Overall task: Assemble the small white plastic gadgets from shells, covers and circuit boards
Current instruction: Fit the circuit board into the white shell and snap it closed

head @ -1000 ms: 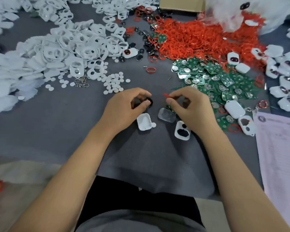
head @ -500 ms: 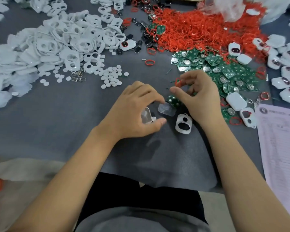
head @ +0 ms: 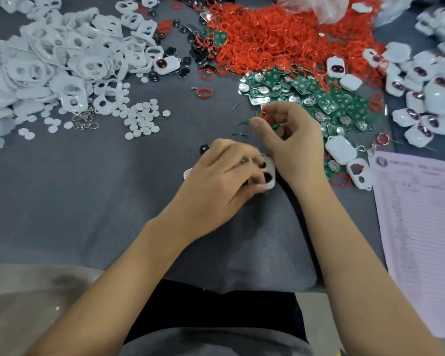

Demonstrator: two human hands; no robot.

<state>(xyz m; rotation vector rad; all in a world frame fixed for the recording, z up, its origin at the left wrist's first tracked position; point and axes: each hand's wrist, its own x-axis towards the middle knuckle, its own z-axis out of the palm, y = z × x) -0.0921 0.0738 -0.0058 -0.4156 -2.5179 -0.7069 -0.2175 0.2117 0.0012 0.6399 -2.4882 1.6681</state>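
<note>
— While the left hand (head: pixel 224 176) lies low over the grey cloth (head: pixel 100 201), what has it got hold of?
— A white cover (head: pixel 269 176) with two dark cut-outs; the fingers are curled over it, gripping its near edge against the cloth. There's a bit of another white piece (head: pixel 187 172) poking out from under the hand on its left side, but I can't tell what it is.
— And the right hand (head: pixel 293 140)?
— Just beyond the left one, lifted a little. Thumb and forefinger pinch a small red ring (head: pixel 262 113), the other fingers loosely bent.
— Anything close by?
— A small black button piece (head: pixel 204 148) on the cloth just beyond the left knuckles. To the right of the right wrist, a closed white shell (head: pixel 341 150), an open-faced one (head: pixel 360 174) with a red ring (head: pixel 341 180) beside it, then a printed sheet (head: pixel 421 227) at the edge.
— Further out?
— Green circuit boards (head: pixel 319 98) heaped right behind the right hand. A loose red ring (head: pixel 204 93) lies alone mid-table, white discs (head: pixel 141 119) scattered left of it with metal clasps (head: pixel 85 122) nearby. Beyond the boards, a big tangle of red rings (head: pixel 280 39). Far left, a wide drift of white covers (head: pixel 62 65); far right, finished white gadgets (head: pixel 427 98) piled together
</note>
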